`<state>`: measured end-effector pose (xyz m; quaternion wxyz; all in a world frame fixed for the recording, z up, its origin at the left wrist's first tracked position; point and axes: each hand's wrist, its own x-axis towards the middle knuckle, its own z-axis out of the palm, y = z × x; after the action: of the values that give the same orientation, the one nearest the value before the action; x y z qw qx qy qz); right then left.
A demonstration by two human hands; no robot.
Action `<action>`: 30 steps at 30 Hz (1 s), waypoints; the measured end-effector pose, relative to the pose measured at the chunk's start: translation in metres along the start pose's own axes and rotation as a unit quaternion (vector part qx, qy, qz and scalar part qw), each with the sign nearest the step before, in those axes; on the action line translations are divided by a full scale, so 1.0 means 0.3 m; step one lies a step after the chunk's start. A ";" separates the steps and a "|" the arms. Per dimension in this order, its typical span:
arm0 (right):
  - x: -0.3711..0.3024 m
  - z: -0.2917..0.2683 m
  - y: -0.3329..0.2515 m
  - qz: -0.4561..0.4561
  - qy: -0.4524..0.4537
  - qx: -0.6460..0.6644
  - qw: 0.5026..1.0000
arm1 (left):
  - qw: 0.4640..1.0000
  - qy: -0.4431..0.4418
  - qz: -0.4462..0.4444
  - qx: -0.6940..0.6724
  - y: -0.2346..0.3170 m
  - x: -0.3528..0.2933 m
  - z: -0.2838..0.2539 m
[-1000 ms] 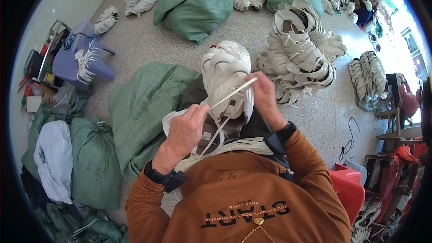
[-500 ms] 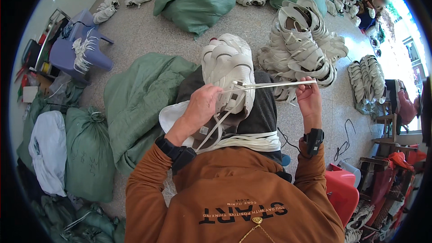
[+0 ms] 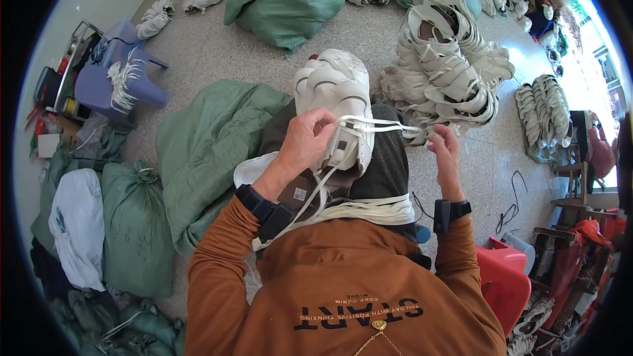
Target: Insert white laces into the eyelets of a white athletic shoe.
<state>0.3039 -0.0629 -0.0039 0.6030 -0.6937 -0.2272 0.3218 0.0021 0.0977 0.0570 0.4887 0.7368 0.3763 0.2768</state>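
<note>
A white shoe upper rests on my lap, its toe pointing away from me. White shoelace runs from its eyelets to the right in a slack curve. At the left side of the lacing, my left hand is closed, thumb and fingers pinching the lace beside the upper. My right hand is over the floor right of my knee, fingers curled together at the blurred far end of the lace. A bundle of white laces lies across my lap near my waist. The upper's pale tongue sticks out at its left.
Stacked white uppers stand just beyond my right hand. A green sack spreads along my left leg. Full sacks sit farther left, near a purple stool with laces on it. A red stool is at my right.
The lace was stretched taut between my hands and now hangs slack. My right hand has come slightly lower and left; my left hand has moved up and right along the upper.
</note>
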 end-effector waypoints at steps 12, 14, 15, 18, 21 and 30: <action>-0.197 0.281 -0.087 -0.142 -0.217 -0.063 0.964 | 0.957 0.086 0.178 0.214 -0.017 -0.022 0.009; -0.217 0.306 -0.108 -0.233 -0.227 -0.142 0.935 | 0.970 0.070 0.143 0.185 -0.016 -0.006 0.026; -0.224 0.319 -0.117 -0.264 -0.217 -0.154 0.927 | 0.960 0.083 0.174 0.203 -0.018 0.001 0.037; -0.228 0.383 -0.092 -0.283 -0.220 -0.176 0.917 | 0.956 0.099 0.164 0.220 -0.046 -0.017 0.021; -0.220 0.422 -0.095 -0.340 -0.227 -0.178 0.895 | 0.971 0.072 0.126 0.189 -0.035 -0.037 -0.006; -0.201 0.428 -0.124 -0.373 -0.218 -0.214 0.876 | 0.894 0.088 0.244 0.366 -0.057 -0.030 0.071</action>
<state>0.1726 -0.0104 0.0348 0.4508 -0.5818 -0.6578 0.1596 0.0087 0.0835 0.0328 0.0668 0.9049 0.3005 0.2938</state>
